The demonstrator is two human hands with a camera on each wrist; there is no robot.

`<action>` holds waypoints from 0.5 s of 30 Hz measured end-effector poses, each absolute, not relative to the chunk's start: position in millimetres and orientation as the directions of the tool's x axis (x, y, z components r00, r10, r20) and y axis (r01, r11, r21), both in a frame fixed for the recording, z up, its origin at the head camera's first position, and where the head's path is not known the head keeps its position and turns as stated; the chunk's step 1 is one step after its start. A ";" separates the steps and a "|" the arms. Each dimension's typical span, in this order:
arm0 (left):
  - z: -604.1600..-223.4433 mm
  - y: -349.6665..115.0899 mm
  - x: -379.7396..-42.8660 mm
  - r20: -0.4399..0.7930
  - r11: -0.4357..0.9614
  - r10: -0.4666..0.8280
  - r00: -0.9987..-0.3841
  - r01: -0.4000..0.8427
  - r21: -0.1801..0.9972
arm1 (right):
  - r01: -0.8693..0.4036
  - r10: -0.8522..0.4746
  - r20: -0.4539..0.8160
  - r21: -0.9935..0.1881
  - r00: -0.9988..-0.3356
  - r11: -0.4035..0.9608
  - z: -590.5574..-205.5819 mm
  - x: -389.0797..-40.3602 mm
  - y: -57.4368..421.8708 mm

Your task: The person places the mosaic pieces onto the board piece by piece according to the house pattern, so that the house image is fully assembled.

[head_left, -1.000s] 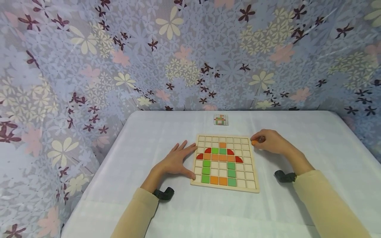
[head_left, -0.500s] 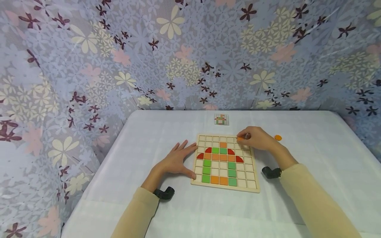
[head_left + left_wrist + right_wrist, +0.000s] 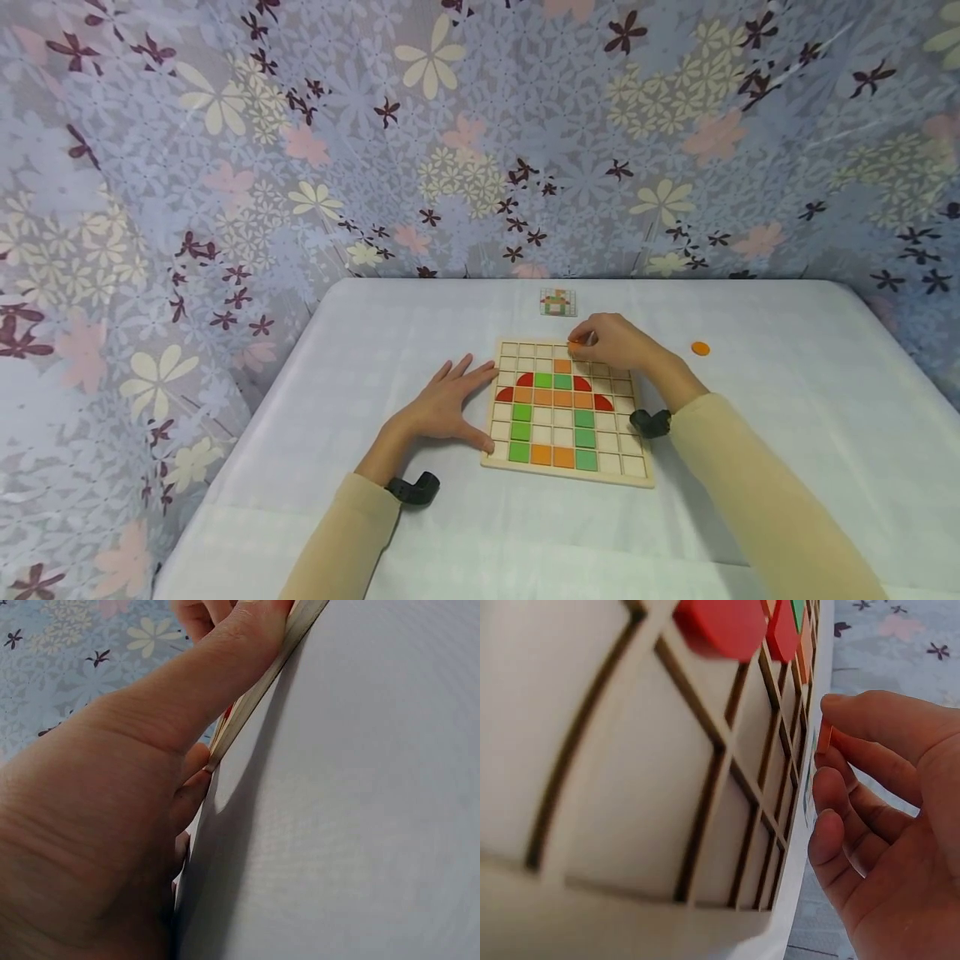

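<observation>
A wooden grid board lies on the cloth, with green, orange and red pieces set in some of its cells. My left hand is spread at its left side, thumb near the lower corner and fingertips at the upper left edge. In the left wrist view the thumb lies over the board's wooden edge. My right hand is over the top rows, pinching a small orange piece between thumb and fingertips. That piece is above the top row, just behind an orange square; the fingers partly hide its shape.
Beyond the board lies a small picture card with a coloured grid pattern. An orange disc rests on the white cloth to the right. A flowered curtain rises behind the table's far edge.
From beside the board's right edge, my right hand has moved left over the top rows with the orange piece. The orange disc it covered now shows. My left hand stays put.
</observation>
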State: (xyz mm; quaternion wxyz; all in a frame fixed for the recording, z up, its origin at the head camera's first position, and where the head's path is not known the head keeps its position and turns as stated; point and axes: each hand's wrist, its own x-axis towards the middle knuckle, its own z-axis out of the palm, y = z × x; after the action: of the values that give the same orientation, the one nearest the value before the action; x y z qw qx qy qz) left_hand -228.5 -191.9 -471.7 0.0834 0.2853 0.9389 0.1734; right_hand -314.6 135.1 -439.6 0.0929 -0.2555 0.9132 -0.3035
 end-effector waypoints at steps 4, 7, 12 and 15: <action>-470.3 -191.0 -228.4 -0.055 0.776 0.563 -0.825 0.505 0.378 | -0.425 -0.543 -0.020 -0.599 -0.840 0.679 -439.6 -315.1 128.4; -470.2 -191.1 -228.0 -0.062 0.780 0.561 -0.826 0.501 0.375 | -0.423 -0.543 -0.024 -0.599 -0.840 0.680 -440.0 -315.4 124.0; -470.8 -190.6 -227.7 -0.068 0.785 0.558 -0.827 0.499 0.368 | -0.417 -0.553 -0.034 -0.618 -0.833 0.666 -441.0 -315.0 119.5; -471.2 -191.4 -227.8 -0.063 0.781 0.561 -0.825 0.503 0.369 | -0.411 -0.554 -0.049 -0.616 -0.831 0.672 -441.5 -315.1 117.0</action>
State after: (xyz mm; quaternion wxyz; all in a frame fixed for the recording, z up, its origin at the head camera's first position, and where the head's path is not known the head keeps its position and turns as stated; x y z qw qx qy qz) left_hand -227.8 -191.4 -471.2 0.0851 0.2831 0.9399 0.1709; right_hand -315.1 117.0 -441.5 0.1167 -0.2660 0.9068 -0.3057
